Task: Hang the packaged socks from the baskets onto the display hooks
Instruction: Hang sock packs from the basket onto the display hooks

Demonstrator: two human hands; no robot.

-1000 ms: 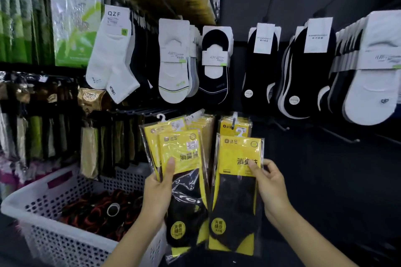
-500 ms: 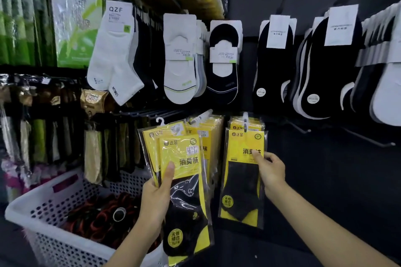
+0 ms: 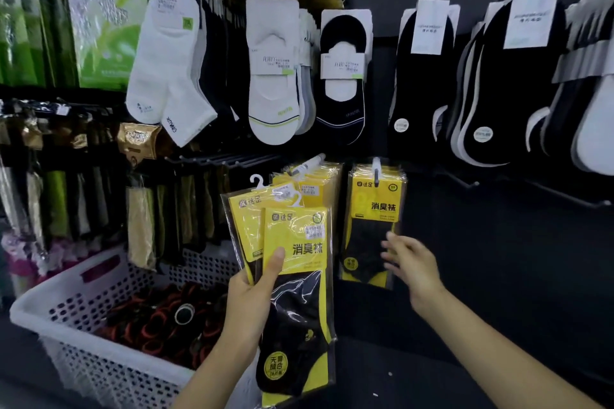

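**Right hand lets go; pack now hangs on its hook**

The right hand no longer holds the yellow sock pack. Half a second ago its fingers pinched the pack's right edge; now they are spread and loose, hold nothing, and sit lower and further right, over the pack's lower right corner. The hand is blurred, so whether a fingertip still brushes the plastic cannot be told.

The pack hangs upright from the display hook, at the front of the yellow packs on that peg. A second earlier it was lower, held in the right hand beside the other packs.

The left hand grips the remaining packs as before, fanned and leaning a little to the right. Its thumb presses flat on the front pack's yellow card, and the other fingers are hidden behind. These packs are up in front of the neighbouring peg of yellow packs, just left of the one that was hung.

The white basket stands at lower left with dark rolled goods inside.
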